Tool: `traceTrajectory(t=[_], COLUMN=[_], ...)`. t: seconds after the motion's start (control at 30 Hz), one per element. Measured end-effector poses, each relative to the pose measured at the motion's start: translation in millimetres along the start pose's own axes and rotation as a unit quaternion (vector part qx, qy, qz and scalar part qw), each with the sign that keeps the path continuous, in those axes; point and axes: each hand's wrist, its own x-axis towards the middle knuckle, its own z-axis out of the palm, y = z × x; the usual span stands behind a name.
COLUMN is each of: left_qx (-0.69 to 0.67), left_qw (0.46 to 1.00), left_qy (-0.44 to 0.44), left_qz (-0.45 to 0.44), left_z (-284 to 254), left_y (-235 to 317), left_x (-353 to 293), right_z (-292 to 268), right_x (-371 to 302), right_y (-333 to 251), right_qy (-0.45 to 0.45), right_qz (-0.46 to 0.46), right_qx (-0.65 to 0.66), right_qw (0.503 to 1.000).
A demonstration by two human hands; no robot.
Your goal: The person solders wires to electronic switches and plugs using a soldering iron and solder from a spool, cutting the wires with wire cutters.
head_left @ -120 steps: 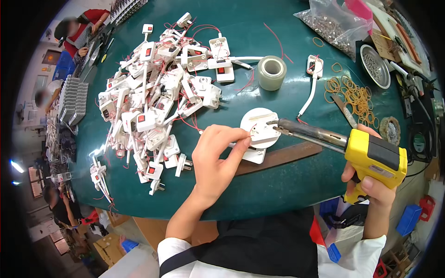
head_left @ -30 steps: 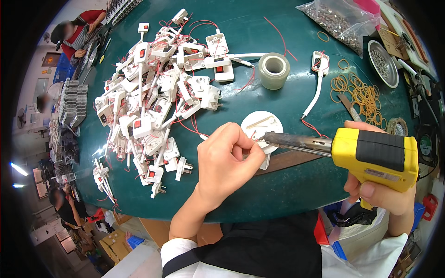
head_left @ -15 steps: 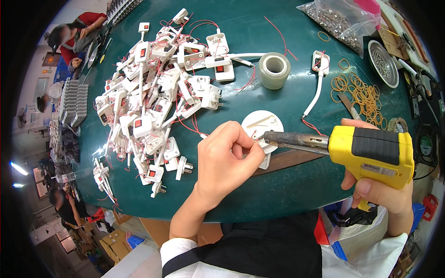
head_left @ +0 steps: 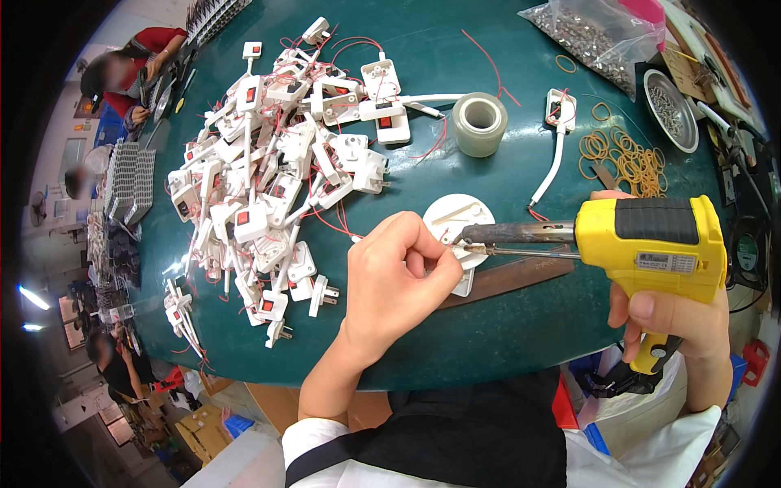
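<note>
My right hand (head_left: 679,317) is wrapped around the handle of a yellow and black soldering gun (head_left: 651,248). The gun's dark metal barrel points left, and its tip is over a white round plastic piece (head_left: 468,213) on the green table. At the lower left edge of that piece, my left hand (head_left: 403,276) is closed in a pinch of thumb and forefinger, right by the tip. What the pinch holds is small and mostly hidden by the fingers. Beneath the barrel lies a flat brown strip (head_left: 521,281).
Left of my hand is a big pile of white plugs and switch housings (head_left: 268,179) with red wires. A tape roll (head_left: 478,126), one corded switch (head_left: 560,114), rubber bands (head_left: 630,163), a metal bowl of screws (head_left: 671,110) and a bag of small metal parts (head_left: 598,41) lie beyond.
The soldering gun has turned in my right hand: its body sits a little higher and more of the lower handle shows. The tip stays at the white piece. My left hand is almost still.
</note>
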Motion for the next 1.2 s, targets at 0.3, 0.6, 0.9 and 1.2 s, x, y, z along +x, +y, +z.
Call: traceTrajectory(t=[0.3,0.6,0.9,1.2], left_qx=[-0.023,-0.068,-0.037,-0.036], left_qw=[1.0,0.997,0.999,0.999], left_qy=[-0.005,-0.031,0.007,0.011], left_qz=[-0.008,-0.005,0.004,0.012], left_z=[-0.6,-4.3,0.6,-0.1], left_y=[-2.9,-6.6,-2.8,-3.9], left_x=[-0.5,-0.4,-3.9,-4.2], right_z=[-4.5,-3.8,-1.3,-1.3], right_x=[-0.8,1.9,1.2,3.8], right_y=[4.3,6.1,1.7,-0.3], right_qy=[-0.016,0.011,-0.014,-0.073], right_qz=[-0.014,-0.055,-0.018,-0.073], right_qx=[0.021,0.086,0.077,0.043], right_qw=[1.0,0.995,0.997,0.994])
